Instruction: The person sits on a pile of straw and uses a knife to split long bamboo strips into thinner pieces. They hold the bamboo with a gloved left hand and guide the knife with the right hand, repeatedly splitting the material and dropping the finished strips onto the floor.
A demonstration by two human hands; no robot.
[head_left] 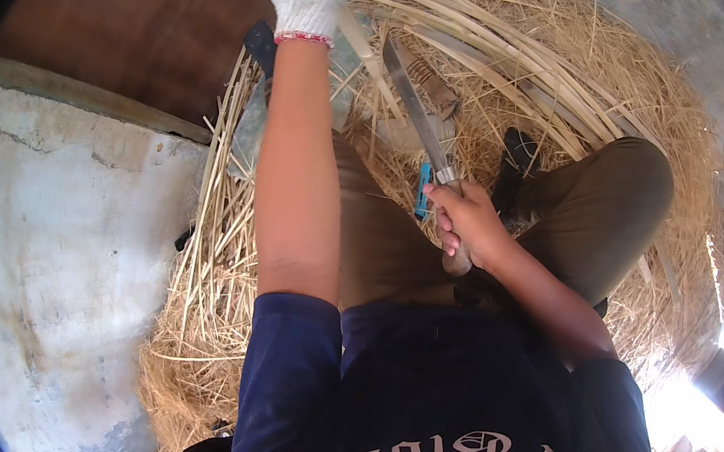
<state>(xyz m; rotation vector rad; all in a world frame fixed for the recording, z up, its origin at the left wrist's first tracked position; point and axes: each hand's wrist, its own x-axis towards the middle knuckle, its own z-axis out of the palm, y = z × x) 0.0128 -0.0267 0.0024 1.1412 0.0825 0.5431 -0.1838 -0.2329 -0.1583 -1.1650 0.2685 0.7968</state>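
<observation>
"Steel makes up the blade of that long knife (419,113), by the look of it. How will it handle?"

"Stiff, I'd judge, and fairly weighty toward the tip. The handle looks like smooth wood, so it may slip a little in a sweaty palm. Take it by the handle, behind the metal collar."

"Is that where the right hand (472,225) has it?"

"Yes, bare fingers wrapped around the handle, thumb up near the collar. The elbow is bent, the forearm slants in from the right, and the blade points away from the body."

"Where is the knife, exactly?"

"Between the legs, over the middle of the floor strewn with shavings (175,369), well apart from its left edge along the wall."

"And the left hand (301,1)?"

"Gloved, arm stretched almost straight toward the floor's far edge. The picture cuts it off, so I can't tell whether its fingers are closed. A pale strip (367,56) runs down just beside it, near the blade's tip."

"How would that strip behave?"

"Light and springy, probably, with sharp edges. Pinch it flat, near the end, glove on."
</observation>
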